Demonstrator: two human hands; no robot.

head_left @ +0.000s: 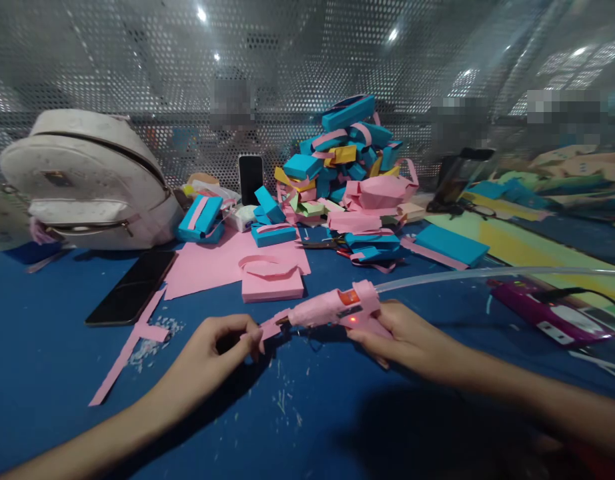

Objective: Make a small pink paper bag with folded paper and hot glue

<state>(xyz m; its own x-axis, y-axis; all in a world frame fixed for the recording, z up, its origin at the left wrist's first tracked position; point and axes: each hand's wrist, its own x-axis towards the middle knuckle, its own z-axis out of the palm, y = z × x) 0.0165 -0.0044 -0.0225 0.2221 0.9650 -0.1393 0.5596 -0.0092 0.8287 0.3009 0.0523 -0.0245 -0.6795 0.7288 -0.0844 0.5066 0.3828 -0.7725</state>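
My right hand point(397, 337) is wrapped round the grip of a pink hot glue gun point(332, 308), whose small orange light glows. A long clear glue stick point(437, 275) trails from its back end to the right. Between the fingertips of my left hand point(222, 343) is a small strip of pink paper point(271, 327). The gun's nozzle is at the strip's far end; whether they touch I cannot tell. Just behind lies a pink paper box point(272, 285) with a curled pink strip on top. A pink sheet point(202, 267) lies partly under it.
Blue, pink and yellow paper boxes point(347, 157) are piled at the back. A white backpack point(97, 183) and dark phone point(132, 288) are at left, beside pink paper strips point(120, 367). A purple power strip point(552, 313) lies right. Glue scraps dot the blue table point(197, 427).
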